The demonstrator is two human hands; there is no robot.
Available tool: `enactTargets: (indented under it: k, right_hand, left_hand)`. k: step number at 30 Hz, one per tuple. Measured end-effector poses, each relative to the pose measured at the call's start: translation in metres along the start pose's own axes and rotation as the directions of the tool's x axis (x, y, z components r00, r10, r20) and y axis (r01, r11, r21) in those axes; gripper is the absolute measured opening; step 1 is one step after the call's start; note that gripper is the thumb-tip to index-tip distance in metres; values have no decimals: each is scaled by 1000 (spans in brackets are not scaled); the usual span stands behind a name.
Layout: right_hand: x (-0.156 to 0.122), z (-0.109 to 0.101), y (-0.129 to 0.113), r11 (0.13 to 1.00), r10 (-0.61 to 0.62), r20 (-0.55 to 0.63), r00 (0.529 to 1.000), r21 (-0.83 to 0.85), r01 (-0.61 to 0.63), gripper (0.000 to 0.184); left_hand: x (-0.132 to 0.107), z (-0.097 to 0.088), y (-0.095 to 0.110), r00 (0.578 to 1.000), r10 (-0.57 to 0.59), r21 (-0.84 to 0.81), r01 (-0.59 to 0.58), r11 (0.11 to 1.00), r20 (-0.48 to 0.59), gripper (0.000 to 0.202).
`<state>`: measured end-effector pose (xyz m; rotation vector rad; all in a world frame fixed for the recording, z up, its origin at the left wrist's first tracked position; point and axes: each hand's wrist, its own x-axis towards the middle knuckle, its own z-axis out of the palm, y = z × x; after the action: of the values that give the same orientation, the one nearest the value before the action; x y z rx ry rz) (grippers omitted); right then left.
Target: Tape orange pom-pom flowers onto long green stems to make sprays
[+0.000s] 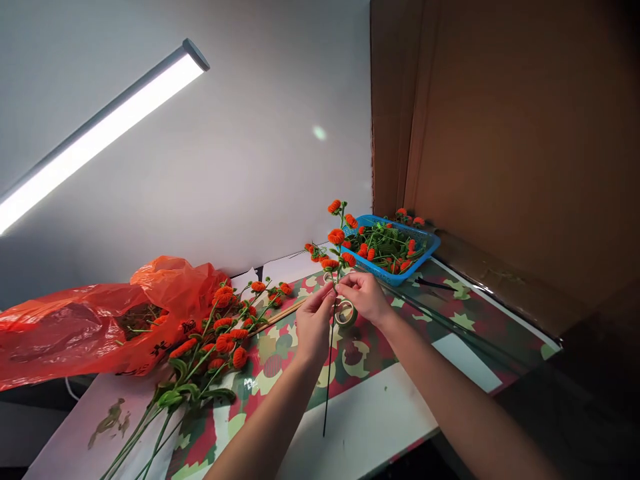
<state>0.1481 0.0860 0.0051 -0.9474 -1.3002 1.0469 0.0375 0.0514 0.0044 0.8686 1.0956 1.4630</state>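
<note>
Spray of orange-red fuzzy flowers (336, 237) with green parts, held upright in mid-air above the table, its thin dark stem (327, 393) hanging below the hands. Left hand (315, 320): stem gripped between thumb and fingers just under the flowers. Right hand (367, 298): thumb and fingertips closed together at the same stem; what is pinched between them cannot be told at this size. Roll of tape (354, 313): seen just behind the stem, between the hands. Blue basket (394, 279): placed beyond the right hand, filled with similar flowers and greenery. Bundle of flower stems (225, 343): laid to the left, blooms pointed away. Orange-red plastic bag (95, 320): set beside the bundle, further stems partly enclosed. Camouflage-patterned covering (360, 360): spread over the table. Tube lamp (100, 133): lit, slanted at upper left.
</note>
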Motion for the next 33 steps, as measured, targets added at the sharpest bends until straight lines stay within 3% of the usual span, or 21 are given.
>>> enactTargets:
  k: [6,17,22,25,29,31,33]
  right_hand:
    - [-1,0,-2,1000,-11,-9,1000,0,11,16]
    - [-4,2,-3,997,37,10,999,-61,-36,19]
    - [-3,3,-3,997,70,25,997,14,-70,13]
    - [-3,4,-1,996,88,23,996,20,-88,14]
    - [-3,4,1,998,67,31,997,-2,-67,18]
    - [-3,3,0,998,56,35,998,-6,-56,18]
    - [-3,3,-1,998,58,52,997,-8,-58,19]
  left_hand:
    - [-1,0,-3,998,47,-22,-48,999,-41,33]
    - [-14,-10,-13,981,187,207,-172,963,-52,27]
    - [-19,-7,-9,977,214,241,-202,949,-22,25]
    - [-20,-6,-9,980,194,224,-179,958,-45,28]
    - [-6,-13,-11,989,79,128,-64,990,-122,34]
    - [4,-20,-11,982,123,212,-91,973,-142,34]
    - [12,-28,-8,967,244,453,-187,872,-71,30]
